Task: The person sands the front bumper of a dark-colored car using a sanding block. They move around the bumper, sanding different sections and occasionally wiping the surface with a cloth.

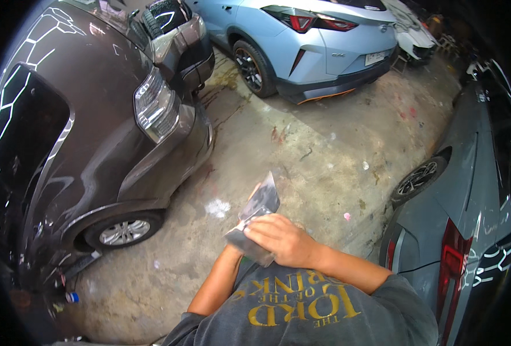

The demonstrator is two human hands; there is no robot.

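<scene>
In front of my chest I hold two thin grey metal pieces that look like putty spreaders. My left hand (230, 254) supports the upper metal spreader (266, 199) from below; most of that hand is hidden behind it, with only finger edges and the wrist showing. Closed over the lower metal spreader (252, 248) is my right hand (284, 239), its fingers pressed on the metal. The two pieces overlap near my right fingertips, where a pale smear shows. Whether they touch there, I cannot tell.
A dark brown vehicle (108, 132) stands at the left, its wheel (125, 230) near me. A light blue car (324, 55) is parked ahead, a grey car (422, 225) at the right. Stained concrete floor (301, 155) lies between them, with a white patch (217, 208).
</scene>
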